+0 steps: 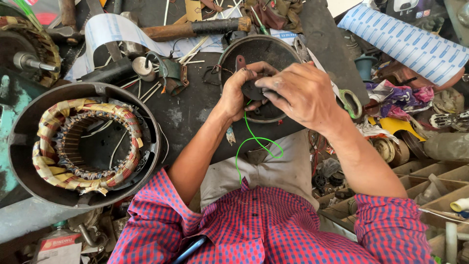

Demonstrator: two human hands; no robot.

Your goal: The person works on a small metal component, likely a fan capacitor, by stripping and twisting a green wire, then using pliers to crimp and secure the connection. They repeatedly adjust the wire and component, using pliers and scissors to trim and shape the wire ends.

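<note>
I count one dark workbench (195,117), and it is the biggest thing I see, running under everything else. Next in size is one round motor housing (29,146) at the left, and inside it sits one ring of copper windings (85,144) wrapped in yellowish tape. At the upper right lies one roll of white sheet with blue stripes (405,44); a second sheet of the same kind (110,29) curls at the upper left. One round dark cover plate (259,51) rests on the bench in the middle, just behind my hands. One hammer with a wooden handle (195,28) lies across the top of the bench.

I have two hands in view, close together over the cover plate. My right hand (303,93) is curled, its fingers closed down onto one small black part (254,92). My left hand (239,93) grips the same part from the other side, thumb and fingers wrapped round it. So the part sits pinched between both hands, above the plate's near edge. I cannot tell what kind of part it is, since the fingers hide most of it.

One thin green wire (251,142) hangs from under the hands and loops once above my lap. One small white cylinder (142,67) stands near the housing.
</note>
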